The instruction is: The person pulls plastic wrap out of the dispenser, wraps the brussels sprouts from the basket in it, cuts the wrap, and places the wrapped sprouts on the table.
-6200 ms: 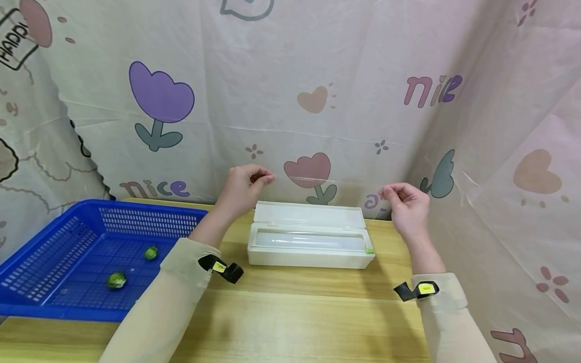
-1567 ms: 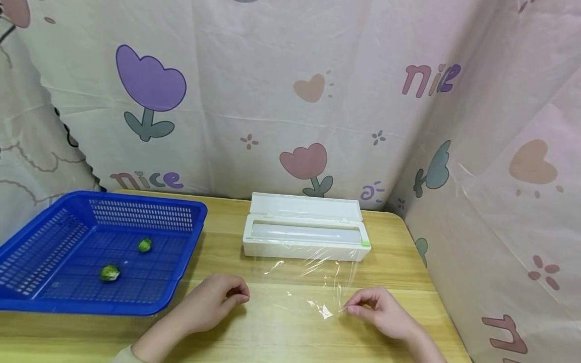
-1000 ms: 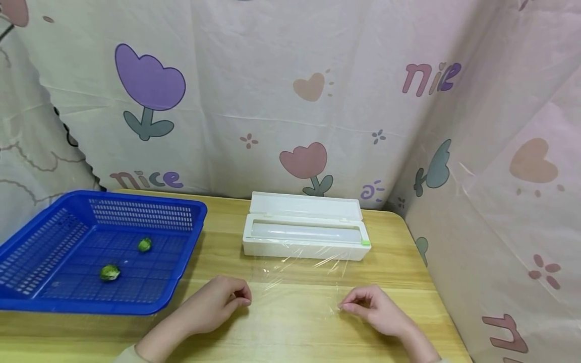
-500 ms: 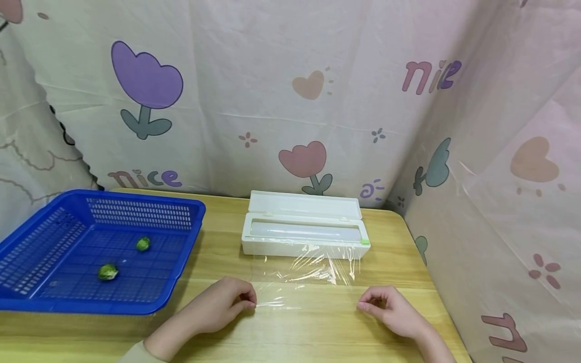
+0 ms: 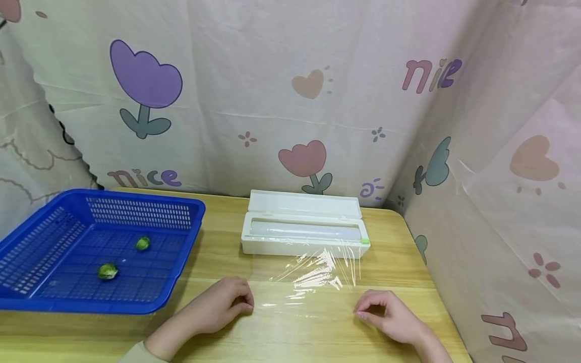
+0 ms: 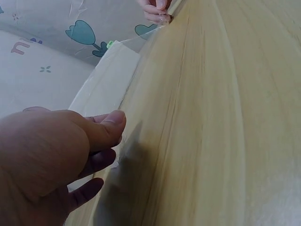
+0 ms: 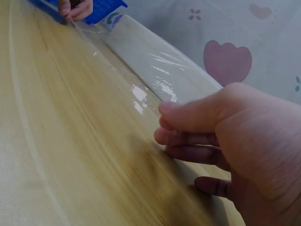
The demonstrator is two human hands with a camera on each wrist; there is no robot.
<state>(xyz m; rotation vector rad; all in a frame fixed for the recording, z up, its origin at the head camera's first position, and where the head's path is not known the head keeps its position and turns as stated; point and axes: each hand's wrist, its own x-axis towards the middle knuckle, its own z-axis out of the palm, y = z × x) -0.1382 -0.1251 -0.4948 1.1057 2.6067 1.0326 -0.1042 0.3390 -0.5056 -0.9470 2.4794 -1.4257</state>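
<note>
A pale hanging cloth (image 5: 245,75) printed with tulips, hearts and the word "nice" closes in the back and the sides of a light wooden bench (image 5: 295,340). Towards the back of the bench, right of its middle, we see a long white box (image 5: 263,247) with its lid (image 5: 304,204) tipped back, a pale roll (image 5: 304,231) lying inside and a small green piece (image 5: 364,241) at the right end of its front edge. A sheet of clear film (image 5: 317,275) runs from the box over its front towards us, shiny and creased, brightest on the right. Our left hand (image 5: 222,305) pinches one near corner of the film between thumb and fingers; our right hand (image 5: 391,316) pinches the other corner the same way, so the film spans the space between them. A beige sleeve (image 5: 142,354) shows behind the left wrist. To the left sits a blue slatted basket (image 5: 81,306), and on its floor lie two small green sprouts (image 5: 108,271), apart from each other.
</note>
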